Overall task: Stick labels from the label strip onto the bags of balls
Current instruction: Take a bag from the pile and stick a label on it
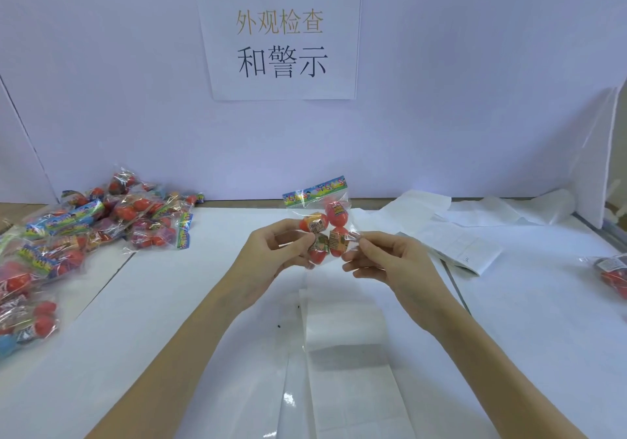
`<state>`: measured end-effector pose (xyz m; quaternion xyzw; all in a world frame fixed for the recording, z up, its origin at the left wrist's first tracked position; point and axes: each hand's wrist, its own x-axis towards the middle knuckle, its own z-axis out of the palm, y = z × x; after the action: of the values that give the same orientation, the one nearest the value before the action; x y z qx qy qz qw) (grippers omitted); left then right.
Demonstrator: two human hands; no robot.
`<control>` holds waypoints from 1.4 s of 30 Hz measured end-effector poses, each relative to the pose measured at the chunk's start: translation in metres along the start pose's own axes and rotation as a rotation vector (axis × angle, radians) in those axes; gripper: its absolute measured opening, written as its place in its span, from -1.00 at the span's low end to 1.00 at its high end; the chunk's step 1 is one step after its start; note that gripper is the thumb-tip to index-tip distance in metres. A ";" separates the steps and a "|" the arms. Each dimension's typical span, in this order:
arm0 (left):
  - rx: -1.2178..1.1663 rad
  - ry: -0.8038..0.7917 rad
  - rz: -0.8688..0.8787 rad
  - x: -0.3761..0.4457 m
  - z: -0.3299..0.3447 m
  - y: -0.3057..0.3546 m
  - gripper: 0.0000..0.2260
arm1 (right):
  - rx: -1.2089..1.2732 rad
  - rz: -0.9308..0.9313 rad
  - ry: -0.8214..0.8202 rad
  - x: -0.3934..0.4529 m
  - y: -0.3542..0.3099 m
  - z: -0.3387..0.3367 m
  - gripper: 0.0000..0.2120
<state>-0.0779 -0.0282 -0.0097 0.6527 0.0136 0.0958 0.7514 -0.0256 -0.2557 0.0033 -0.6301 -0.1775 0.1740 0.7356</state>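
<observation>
Between left hand [271, 248], right hand [383, 262], bag of balls [322, 228]

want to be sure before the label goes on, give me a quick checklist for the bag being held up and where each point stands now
1. Bag held firmly: ok. The left hand and the right hand both pinch the held bag above the table.
2. Label picked up: cannot tell. No label shows clearly on the right hand's fingertips.
3. Label strip within reach: ok. The label strip lies just in front of the person.
4. Bag not already labelled: cannot tell. The film glares.
5. More bags waiting: ok. The pile of bags sits to the left.
6. Finished side: one bag lies at the far right.
</observation>
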 end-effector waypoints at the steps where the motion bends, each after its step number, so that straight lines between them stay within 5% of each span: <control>1: 0.012 0.020 0.007 0.000 0.000 0.000 -0.68 | -0.015 0.017 -0.014 0.000 -0.002 0.000 -0.81; 6: 0.065 -0.006 0.049 -0.003 0.008 -0.004 -0.71 | -0.144 0.089 -0.096 -0.003 -0.001 0.009 -0.55; 20: -0.044 -0.198 0.035 -0.006 0.015 0.002 -0.66 | 0.035 0.108 -0.116 0.001 0.001 0.004 -0.66; 26: 0.040 -0.043 0.059 -0.006 0.019 -0.002 -0.77 | 0.016 0.101 -0.124 0.000 0.002 0.005 -0.68; 32: 0.013 0.102 0.090 -0.006 0.026 -0.002 -0.72 | -0.262 0.008 -0.133 -0.003 0.004 0.009 -0.76; 35: 0.008 0.232 0.171 -0.003 0.019 -0.005 -0.70 | -0.365 0.040 -0.250 -0.004 0.001 0.007 -0.73; 39: 0.128 0.324 0.279 0.000 0.003 -0.001 -0.75 | -0.796 0.151 -0.578 -0.009 0.001 -0.010 -0.27; 42: 0.237 0.331 0.239 0.000 0.000 0.000 -0.59 | -0.851 0.091 -0.526 -0.008 0.002 -0.011 -0.43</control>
<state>-0.0778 -0.0286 -0.0099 0.7087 0.0701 0.2876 0.6404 -0.0275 -0.2683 -0.0010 -0.8162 -0.3845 0.2709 0.3356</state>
